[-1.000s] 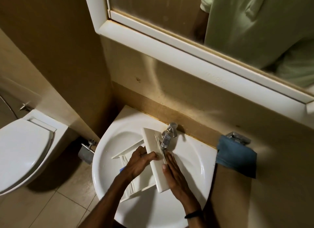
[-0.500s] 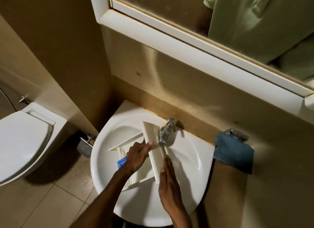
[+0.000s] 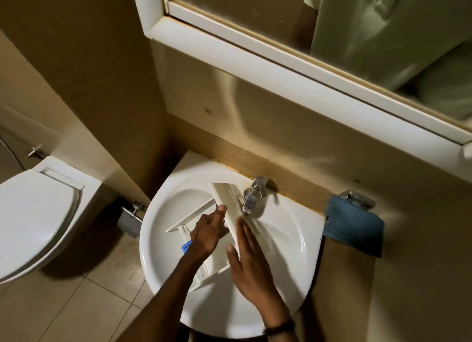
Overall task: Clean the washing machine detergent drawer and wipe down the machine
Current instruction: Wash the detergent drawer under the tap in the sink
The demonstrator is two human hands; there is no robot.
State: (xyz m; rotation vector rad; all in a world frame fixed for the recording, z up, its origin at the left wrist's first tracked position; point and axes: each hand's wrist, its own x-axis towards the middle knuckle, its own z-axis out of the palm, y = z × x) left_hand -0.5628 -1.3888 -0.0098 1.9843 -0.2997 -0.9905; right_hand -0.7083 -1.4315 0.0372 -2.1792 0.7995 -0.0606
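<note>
The drawer point(image 3: 227, 198) sits in the sink point(image 3: 288, 239), its white front panel tilted up right under the tap point(image 3: 251, 196). The left hand point(image 3: 207, 232) grips it by the panel's near edge, fingers curled round, and that grip has crept a little higher up the edge in the last second. The right hand point(image 3: 251, 262) lies flat, fingers straight, pressed on the panel face; it slid down the panel and is back up near the spout again. That's a rubbing stroke, so I'd say the rinse-and-scrub of the drawer is still in hand, and the machine wipe has yet to come. Whether water is running, I can't tell. A blue tab point(image 3: 186, 247) pokes out by the left wrist, no lettering legible. A blue cloth point(image 3: 353, 226) waits at the sink's right. The mirror frame point(image 3: 281, 68) has a faint raised mark, unreadable.
</note>
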